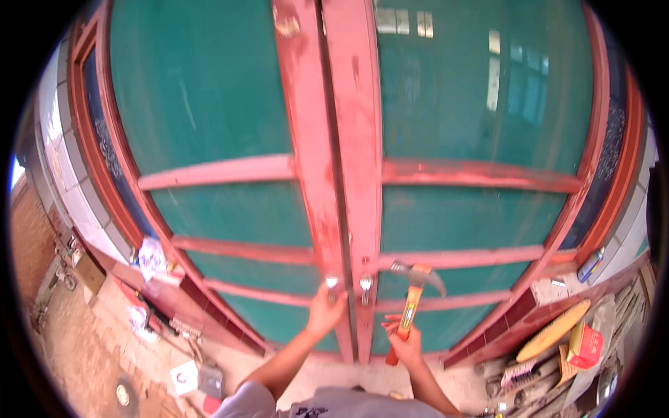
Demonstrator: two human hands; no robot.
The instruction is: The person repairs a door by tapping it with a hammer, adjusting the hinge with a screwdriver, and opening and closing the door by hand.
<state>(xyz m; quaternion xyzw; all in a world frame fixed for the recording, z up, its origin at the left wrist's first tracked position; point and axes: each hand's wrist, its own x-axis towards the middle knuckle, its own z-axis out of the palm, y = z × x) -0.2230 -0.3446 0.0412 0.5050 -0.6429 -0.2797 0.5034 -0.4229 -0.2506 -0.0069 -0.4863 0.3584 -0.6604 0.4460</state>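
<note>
Ahead of me stands a pink-red double door point(359, 118) with green glass panes and worn paint. My left hand point(325, 313) is raised to the left door leaf, its fingers closed about the small metal door handle point(332, 281); the fingers partly hide the handle's lower end. A matching metal handle point(366, 288) is on the right leaf, untouched. My right hand point(408, 344) grips a claw hammer point(412, 306) by its orange and yellow handle. The hammer is upright, head on top, in front of the right leaf's lower panes.
A blue can point(590, 265) stands on the right ledge. Below it lie a yellow oval board point(554, 330), a red box point(585, 346) and several wooden strips. On the left are a crumpled white bag point(151, 258) on a ledge and a white card point(185, 377) on the ground.
</note>
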